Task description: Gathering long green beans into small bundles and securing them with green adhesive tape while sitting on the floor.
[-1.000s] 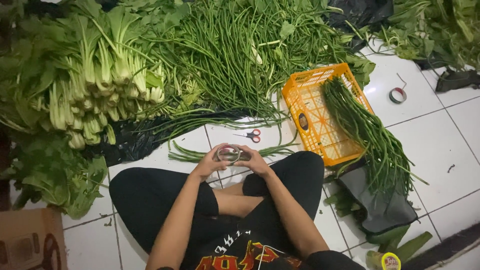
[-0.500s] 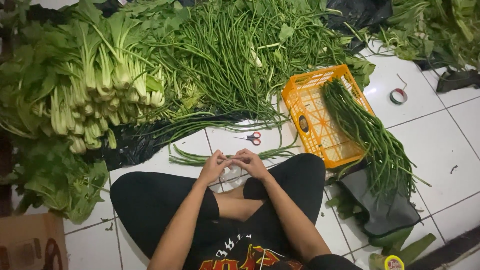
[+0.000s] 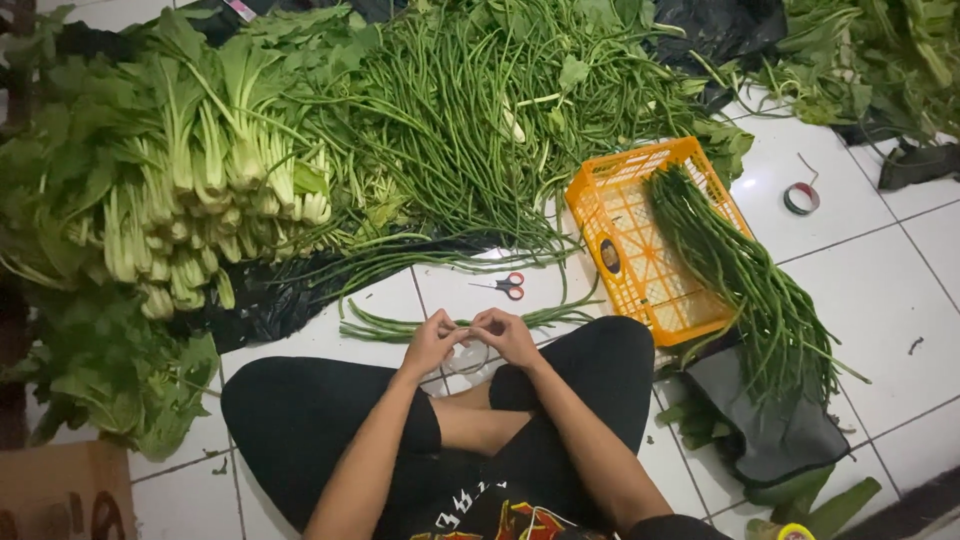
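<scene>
White floor tiles (image 3: 880,270) carry everything. Both hands, left hand (image 3: 432,343) and right hand (image 3: 506,335), meet above the lap, fingertips pinching a small pale band (image 3: 468,352). Just beyond them lie a few long beans (image 3: 400,328) and red-handled scissors (image 3: 503,286), beside an orange crate (image 3: 625,250).

Glossy white floor tiles (image 3: 850,250), an orange plastic crate (image 3: 625,235) (lattice-walled), crinkled black plastic sheeting (image 3: 270,295).
</scene>
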